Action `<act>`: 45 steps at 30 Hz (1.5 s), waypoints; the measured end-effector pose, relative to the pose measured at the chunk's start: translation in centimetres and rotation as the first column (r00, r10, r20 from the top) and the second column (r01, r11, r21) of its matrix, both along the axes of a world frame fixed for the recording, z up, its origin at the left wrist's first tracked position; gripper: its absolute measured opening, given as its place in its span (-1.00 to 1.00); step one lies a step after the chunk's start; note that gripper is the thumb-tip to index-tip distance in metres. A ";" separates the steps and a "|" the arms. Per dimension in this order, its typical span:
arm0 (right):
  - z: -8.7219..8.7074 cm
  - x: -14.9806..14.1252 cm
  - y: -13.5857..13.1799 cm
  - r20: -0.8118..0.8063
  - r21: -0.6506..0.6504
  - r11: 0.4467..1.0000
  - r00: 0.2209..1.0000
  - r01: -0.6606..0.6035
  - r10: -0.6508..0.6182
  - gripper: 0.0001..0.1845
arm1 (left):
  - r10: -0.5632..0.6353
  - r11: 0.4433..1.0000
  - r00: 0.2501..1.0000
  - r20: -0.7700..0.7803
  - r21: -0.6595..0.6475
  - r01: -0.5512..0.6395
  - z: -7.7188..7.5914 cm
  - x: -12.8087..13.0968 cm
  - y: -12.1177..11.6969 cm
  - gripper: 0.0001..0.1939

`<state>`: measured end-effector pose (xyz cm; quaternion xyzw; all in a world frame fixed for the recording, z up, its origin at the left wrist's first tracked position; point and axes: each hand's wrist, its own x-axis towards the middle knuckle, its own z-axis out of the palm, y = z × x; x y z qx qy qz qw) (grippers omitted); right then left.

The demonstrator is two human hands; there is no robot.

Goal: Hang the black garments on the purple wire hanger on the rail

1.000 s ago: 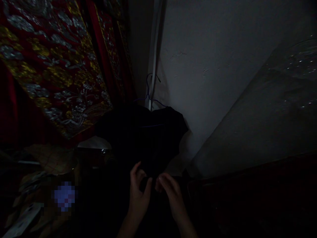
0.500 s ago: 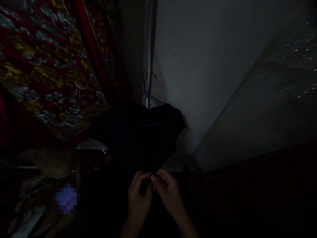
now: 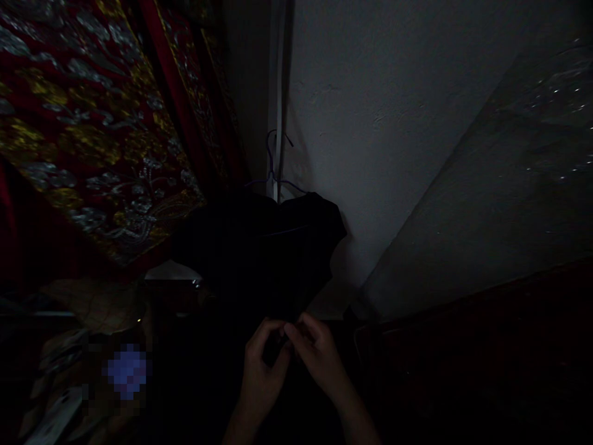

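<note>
A black short-sleeved shirt (image 3: 278, 259) hangs on a thin purple hanger (image 3: 271, 176) in front of me. My left hand (image 3: 265, 355) and my right hand (image 3: 317, 355) meet at the front of the shirt, low in the view. The fingers of each are closed in a pinch on the dark cloth, with the tips nearly touching. It is too dark to make out a button or any other small part between them. Below the hands the cloth melts into blackness.
Red cloth (image 3: 106, 130) with gold and silver embroidery hangs at the left. A narrow pale strip (image 3: 278, 93) runs up the wall (image 3: 361, 123) behind the hanger. Shiny plastic sheeting (image 3: 523, 173) covers the right. A blurred-out blue patch (image 3: 127, 371) lies among clutter at lower left.
My left hand has shifted slightly to the right, and its thumb now sits lower beside the right fingers. The right hand has barely moved. The shirt hangs as before.
</note>
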<state>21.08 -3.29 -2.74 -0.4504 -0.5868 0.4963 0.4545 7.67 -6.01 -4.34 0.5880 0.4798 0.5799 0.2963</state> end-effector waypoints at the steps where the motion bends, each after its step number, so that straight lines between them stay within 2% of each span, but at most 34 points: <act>1: 0.2 -0.2 0.1 0.000 -0.002 1.000 1.000 0.007 -0.007 -0.48 | -0.006 1.000 1.000 0.001 0.007 0.006 0.1 0.0 -0.1 -0.88; 6: 1.1 -0.5 0.2 -0.039 -0.068 0.996 0.998 -0.050 0.047 -0.38 | 0.072 0.997 0.997 0.001 0.033 -0.072 -0.1 -0.1 0.0 -0.91; 11: 0.8 -0.6 0.1 -0.213 -0.235 0.959 0.971 -0.161 0.110 -0.47 | 0.167 0.986 0.985 -0.035 0.011 -0.167 -1.1 -0.2 0.3 -0.87; 14: 1.7 -1.3 1.8 -0.258 -0.305 0.935 0.961 -0.179 0.100 -0.51 | 0.178 0.984 0.984 -0.013 -0.004 -0.178 -1.4 -0.3 0.8 -0.84; 17: 5.4 -2.2 5.9 -0.299 -0.242 0.963 0.953 -0.118 0.042 -0.58 | 0.187 0.982 0.982 -0.003 -0.009 -0.187 -2.0 -0.5 1.5 -0.83; 20: 11.3 -3.2 10.5 -0.358 -0.092 0.996 0.934 -0.021 -0.014 -0.68 | 0.188 0.982 0.982 -0.031 -0.024 -0.188 -3.2 -0.9 2.3 -0.81; 22: 14.7 -3.9 12.5 -0.380 0.019 0.999 0.925 0.035 -0.025 -0.72 | 0.183 0.982 0.982 -0.057 -0.041 -0.185 -4.1 -1.4 2.8 -0.80; 23: 15.9 -4.2 13.0 -0.382 0.065 0.997 0.924 0.040 -0.012 -0.72 | 0.178 0.982 0.981 -0.073 -0.047 -0.181 -4.4 -1.7 3.0 -0.80; 25: 16.9 -4.7 13.0 -0.368 0.141 0.990 0.929 0.024 0.030 -0.71 | 0.139 0.988 0.983 -0.117 -0.052 -0.146 -4.4 -2.5 3.4 -0.81; 27: 16.3 -5.1 12.2 -0.326 0.194 0.981 0.942 -0.010 0.074 -0.68 | 0.054 0.996 0.986 -0.160 -0.055 -0.064 -3.0 -3.3 3.8 -0.89; 29: 15.1 -5.3 11.2 -0.270 0.235 0.972 0.958 -0.033 0.098 -0.64 | -0.017 1.000 0.982 -0.191 -0.020 0.014 -0.1 -4.1 4.5 -0.91; 31: 14.2 -5.2 10.4 -0.221 0.271 0.962 0.970 -0.043 0.106 -0.61 | 0.006 0.994 0.974 -0.226 0.111 0.019 4.1 -4.7 5.5 -0.80; 33: 14.0 -4.9 9.9 -0.193 0.309 0.950 0.975 -0.044 0.108 -0.61 | 0.105 0.949 0.965 -0.242 0.315 -0.025 9.0 -5.2 6.9 -0.74; 35: 14.7 -4.5 9.5 -0.175 0.343 0.938 0.978 -0.046 0.112 -0.62 | 0.212 0.869 0.944 -0.253 0.491 -0.064 13.5 -5.5 8.6 -0.67; 37: 15.6 -4.0 9.2 -0.162 0.371 0.928 0.982 -0.034 0.101 -0.63 | 0.218 0.829 0.912 -0.348 0.559 0.015 16.7 -5.5 10.2 -0.72; 39: 16.4 -3.6 9.2 -0.166 0.391 0.921 0.984 -0.001 0.071 -0.65 | 0.209 0.816 0.869 -0.448 0.570 0.097 18.5 -5.4 11.5 -0.81; 41: 16.5 -3.5 9.6 -0.174 0.389 0.921 0.984 0.028 0.044 -0.65 | 0.244 0.807 0.820 -0.517 0.578 0.124 19.3 -5.0 12.0 -0.83; 43: 15.6 -3.6 10.4 -0.163 0.374 0.927 0.986 0.031 0.033 -0.63 | 0.318 0.785 0.789 -0.527 0.613 0.093 19.6 -4.8 12.0 -0.84; 45: 14.0 -4.1 11.3 -0.130 0.344 0.939 0.991 0.027 0.019 -0.63 | 0.387 0.752 0.806 -0.448 0.659 0.005 20.1 -5.0 11.6 -0.84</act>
